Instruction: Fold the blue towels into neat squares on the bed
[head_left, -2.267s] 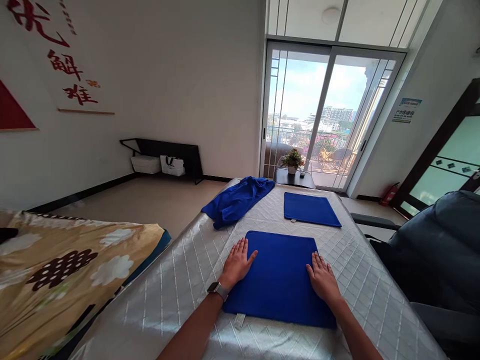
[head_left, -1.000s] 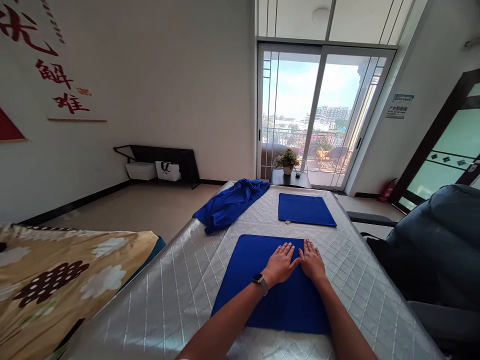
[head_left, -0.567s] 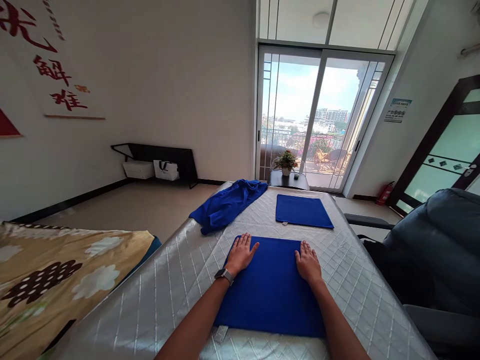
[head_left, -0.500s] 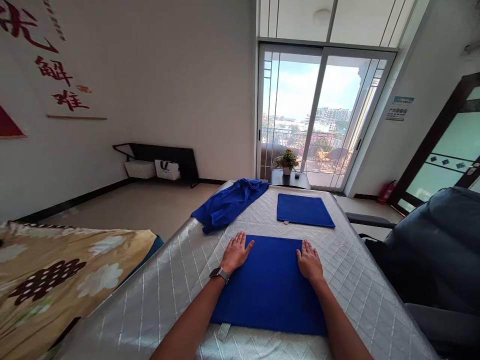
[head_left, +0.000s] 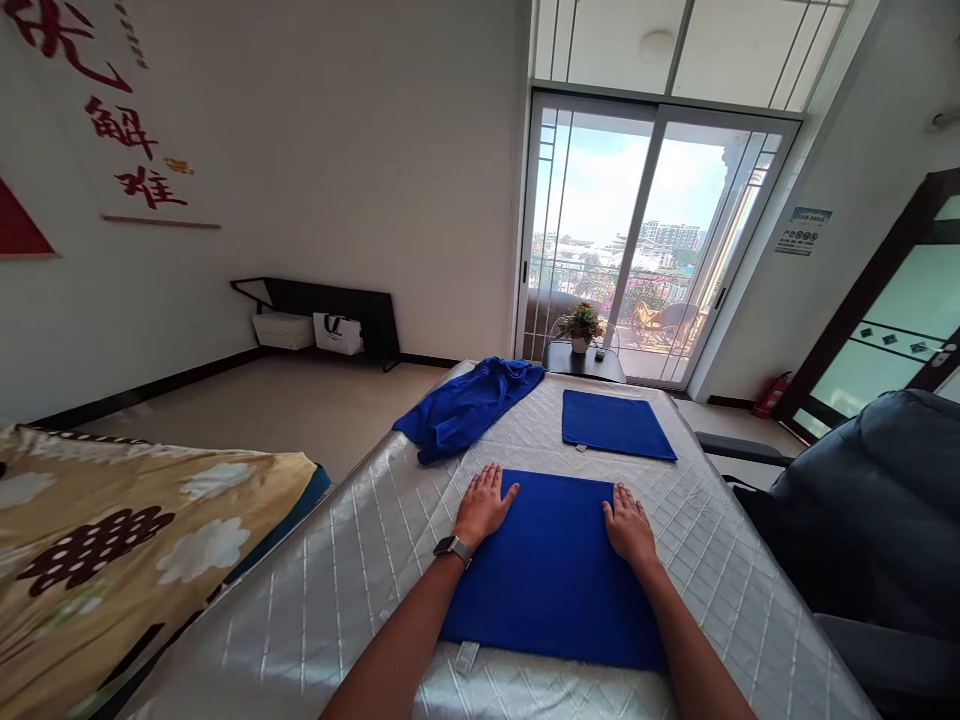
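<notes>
Of three pieces of blue fabric on the quilted silver mattress [head_left: 720,575], two look done with flattening: the far blue cloth [head_left: 619,425], at one o'clock from the nearest piece, lies squared and apart from it, and the near blue cloth [head_left: 555,575], in front of the person, lies flat with straight edges and its white tag [head_left: 466,657] sticking out at seven o'clock. What appears left is the crumpled blue cloth [head_left: 474,405] at eleven o'clock, bunched and seemingly not yet spread. The left hand [head_left: 484,508] rests palm down across the near cloth's edge at ten o'clock, the right hand [head_left: 628,524] likewise at two o'clock. Both are fully opened, fingers straight and close together, thumbs angled inward over the fabric; neither grasps anything, each merely touching the cloth.
</notes>
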